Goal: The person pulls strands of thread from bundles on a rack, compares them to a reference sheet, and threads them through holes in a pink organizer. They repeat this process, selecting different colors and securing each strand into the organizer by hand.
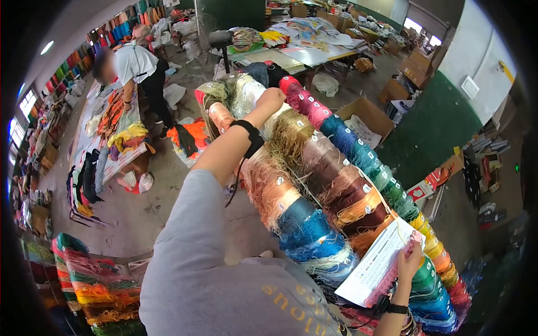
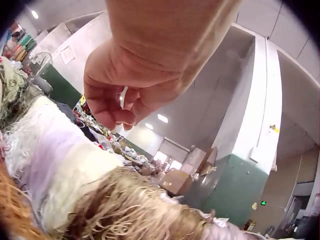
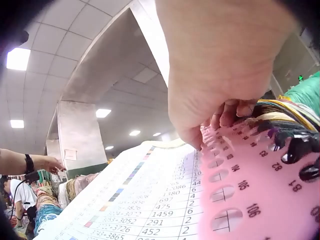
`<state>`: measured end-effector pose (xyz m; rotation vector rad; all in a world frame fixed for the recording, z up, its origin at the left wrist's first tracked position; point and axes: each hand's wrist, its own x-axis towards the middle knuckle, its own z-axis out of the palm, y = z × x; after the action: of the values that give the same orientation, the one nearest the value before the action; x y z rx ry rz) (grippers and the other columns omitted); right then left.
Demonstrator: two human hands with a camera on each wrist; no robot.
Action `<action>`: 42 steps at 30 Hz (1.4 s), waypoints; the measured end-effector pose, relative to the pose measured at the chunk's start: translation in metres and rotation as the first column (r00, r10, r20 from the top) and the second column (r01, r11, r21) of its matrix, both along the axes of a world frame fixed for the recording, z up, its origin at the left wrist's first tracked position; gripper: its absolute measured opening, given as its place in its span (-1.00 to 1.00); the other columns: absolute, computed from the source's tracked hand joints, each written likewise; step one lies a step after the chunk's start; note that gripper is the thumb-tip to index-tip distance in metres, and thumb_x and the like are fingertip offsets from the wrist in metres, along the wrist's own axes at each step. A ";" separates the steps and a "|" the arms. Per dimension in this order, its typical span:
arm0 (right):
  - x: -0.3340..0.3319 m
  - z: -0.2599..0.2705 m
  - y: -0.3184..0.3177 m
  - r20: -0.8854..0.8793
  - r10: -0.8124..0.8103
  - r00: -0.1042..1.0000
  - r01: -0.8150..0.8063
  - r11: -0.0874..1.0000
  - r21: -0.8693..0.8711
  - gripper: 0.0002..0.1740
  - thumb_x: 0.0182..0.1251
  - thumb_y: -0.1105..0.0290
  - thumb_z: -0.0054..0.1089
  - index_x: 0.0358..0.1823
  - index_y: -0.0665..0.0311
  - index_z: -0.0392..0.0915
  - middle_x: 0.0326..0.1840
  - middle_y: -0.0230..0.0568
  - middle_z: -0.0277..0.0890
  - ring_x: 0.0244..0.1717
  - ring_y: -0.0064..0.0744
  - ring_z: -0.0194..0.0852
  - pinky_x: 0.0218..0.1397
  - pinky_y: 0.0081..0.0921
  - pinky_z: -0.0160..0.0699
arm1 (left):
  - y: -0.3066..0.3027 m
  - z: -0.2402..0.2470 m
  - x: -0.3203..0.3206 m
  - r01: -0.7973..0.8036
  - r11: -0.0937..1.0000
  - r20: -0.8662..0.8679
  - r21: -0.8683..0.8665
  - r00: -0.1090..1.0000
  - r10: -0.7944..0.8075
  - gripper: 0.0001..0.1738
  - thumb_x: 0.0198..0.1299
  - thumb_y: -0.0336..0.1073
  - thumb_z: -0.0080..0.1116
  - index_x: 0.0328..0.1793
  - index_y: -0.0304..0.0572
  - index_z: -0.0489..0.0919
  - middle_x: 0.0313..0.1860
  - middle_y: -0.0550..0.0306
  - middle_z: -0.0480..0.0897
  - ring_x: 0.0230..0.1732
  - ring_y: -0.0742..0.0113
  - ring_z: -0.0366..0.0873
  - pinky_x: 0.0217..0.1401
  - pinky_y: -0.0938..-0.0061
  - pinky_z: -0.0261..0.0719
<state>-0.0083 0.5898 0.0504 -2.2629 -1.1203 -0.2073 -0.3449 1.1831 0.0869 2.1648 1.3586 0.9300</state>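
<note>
My left hand (image 1: 271,101) hovers at the far end of the rack, close over the white and cream thread hanks (image 2: 60,150). Its fingers (image 2: 107,107) are loosely curled, and no thread shows between them. In my right hand (image 1: 411,261) I grip a white printed sheet (image 1: 370,263) together with a pink punched card (image 3: 250,175). Numbers run beside the card's holes, and dark and yellow threads (image 3: 287,112) hang at its far side. The sheet carries rows of figures and small colour squares. Blue hanks (image 1: 305,229) lie beneath the sheet's left side.
Long rows of coloured hanks (image 1: 353,134) slant across the rack. At left another person (image 1: 134,67) bends over a table with orange and yellow bundles (image 1: 128,138). A cardboard box (image 1: 367,117) and a green-white pillar (image 1: 448,106) stand right. More hanks (image 1: 101,291) are lower left.
</note>
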 end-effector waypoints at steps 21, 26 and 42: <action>0.006 -0.007 0.005 -0.028 -0.043 0.999 0.041 0.997 -0.072 -0.52 0.00 0.61 0.11 0.06 0.35 0.40 -0.31 -0.29 0.21 -0.30 -0.42 0.20 -0.22 -0.57 0.28 | 0.037 -0.055 -0.066 0.214 0.829 0.459 -0.517 0.887 0.058 -0.72 0.25 -0.17 0.07 -0.38 -0.23 0.47 -0.45 0.08 0.59 -0.39 0.34 0.55 -0.38 0.39 0.57; 0.003 -0.005 0.006 -0.059 -0.029 0.998 0.026 0.998 -0.051 -0.50 -0.02 0.62 0.10 0.06 0.36 0.40 -0.31 -0.27 0.21 -0.29 -0.39 0.20 -0.20 -0.56 0.29 | 0.037 -0.053 -0.069 0.355 0.713 0.640 -0.605 0.750 0.169 -0.72 0.28 -0.17 0.04 -0.38 -0.22 0.42 -0.48 0.18 0.56 -0.55 0.42 0.47 -0.48 0.44 0.57; 0.009 -0.011 0.004 -0.027 -0.043 0.999 0.041 0.998 -0.053 -0.57 0.07 0.59 0.08 0.05 0.34 0.42 -0.36 -0.32 0.18 -0.37 -0.46 0.15 -0.28 -0.58 0.25 | 0.054 -0.095 -0.065 0.241 0.935 0.339 -0.262 0.930 -0.145 -0.74 0.01 -0.20 0.32 -0.32 -0.28 0.66 -0.45 0.12 0.64 -0.40 0.37 0.53 -0.26 0.40 0.46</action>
<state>0.0010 0.5935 0.0395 -2.3300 -1.0763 -0.1645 -0.4101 1.2367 -0.0081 1.7930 1.0319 0.8818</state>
